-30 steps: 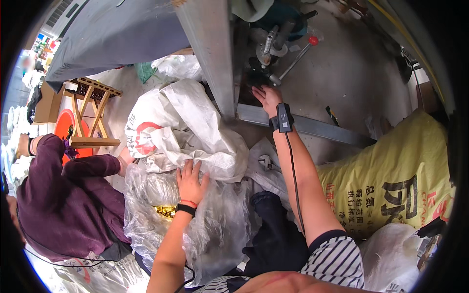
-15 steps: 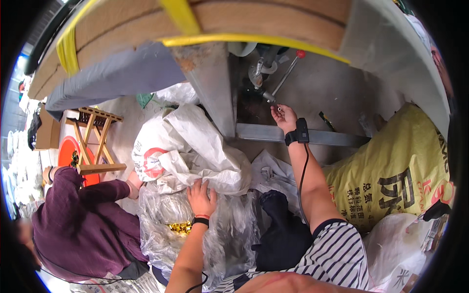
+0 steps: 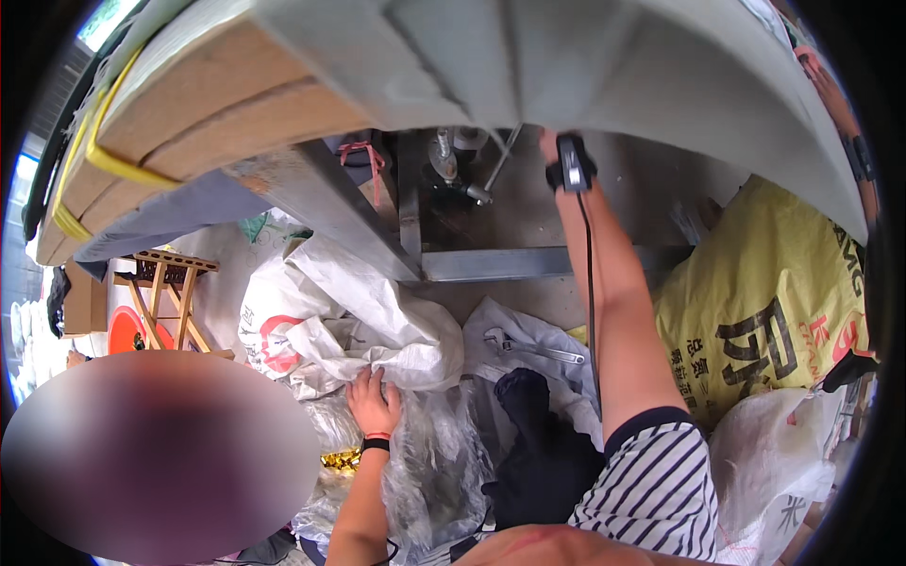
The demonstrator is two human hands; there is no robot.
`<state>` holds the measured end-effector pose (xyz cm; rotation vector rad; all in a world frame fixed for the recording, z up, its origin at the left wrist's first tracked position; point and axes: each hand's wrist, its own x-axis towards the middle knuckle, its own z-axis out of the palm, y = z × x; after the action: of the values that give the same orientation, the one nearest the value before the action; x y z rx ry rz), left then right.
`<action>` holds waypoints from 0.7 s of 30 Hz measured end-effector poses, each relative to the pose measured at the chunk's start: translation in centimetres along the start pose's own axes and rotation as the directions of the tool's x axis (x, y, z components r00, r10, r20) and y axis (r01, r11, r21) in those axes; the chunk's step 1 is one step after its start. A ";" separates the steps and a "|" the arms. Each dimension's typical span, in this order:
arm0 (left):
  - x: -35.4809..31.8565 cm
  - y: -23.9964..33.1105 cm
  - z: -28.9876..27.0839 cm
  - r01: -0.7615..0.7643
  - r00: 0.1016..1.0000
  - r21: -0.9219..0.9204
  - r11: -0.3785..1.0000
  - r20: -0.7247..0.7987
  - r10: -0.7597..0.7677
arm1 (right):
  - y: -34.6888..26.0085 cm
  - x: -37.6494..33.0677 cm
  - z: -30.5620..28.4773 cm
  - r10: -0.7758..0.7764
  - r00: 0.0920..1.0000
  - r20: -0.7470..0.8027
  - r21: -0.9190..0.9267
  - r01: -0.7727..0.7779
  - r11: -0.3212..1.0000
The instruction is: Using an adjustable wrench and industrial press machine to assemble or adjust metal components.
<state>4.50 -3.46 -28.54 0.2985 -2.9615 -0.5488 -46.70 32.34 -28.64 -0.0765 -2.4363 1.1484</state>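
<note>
My left hand (image 3: 374, 404) lies with its fingers apart on the lower edge of a white woven sack (image 3: 377, 325), holding nothing. Under its wrist spreads a clear plastic bag (image 3: 429, 462) with shiny gold pieces (image 3: 342, 460) showing. My right arm reaches far forward beneath a grey tabletop (image 3: 604, 75). The tabletop's edge cuts off most of my right hand (image 3: 549, 144), so its fingers are hidden. Just left of it slants a metal lever (image 3: 504, 165), its top out of sight. The lever's lower end meets a metal joint (image 3: 479, 195) beside a metal fitting (image 3: 443, 156).
A steel frame bar (image 3: 547, 262) crosses below the reaching arm. An adjustable wrench (image 3: 538, 347) lies on grey plastic, near dark cloth (image 3: 543, 453). A large yellow sack (image 3: 755, 292) stands right. At left are a wooden folding stool (image 3: 175, 288) and a blurred person (image 3: 160, 457).
My right hand has moved up from beside the lever's lower end to under the tabletop edge. The view has shifted, and the tabletop now hides the lever's red knob. My left hand stays on the sack.
</note>
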 end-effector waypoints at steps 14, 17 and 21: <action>1.0 0.2 -0.6 0.061 0.998 -0.047 0.997 -0.021 -0.062 | -13.0 -14.7 1.5 -0.169 0.786 0.595 0.112 0.128 0.985; 0.3 0.5 -0.5 0.084 0.996 -0.066 0.994 -0.028 -0.086 | -13.6 -15.8 2.3 -0.072 0.840 0.538 0.175 -0.028 0.984; 0.3 0.4 -0.6 0.083 0.996 -0.079 0.993 -0.034 -0.086 | -14.5 -17.4 2.1 -0.191 0.935 0.298 0.258 0.114 0.959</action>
<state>4.22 -3.34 -27.81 0.4234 -2.8942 -0.6587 -29.98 17.31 -25.37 0.3990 -2.4977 1.4637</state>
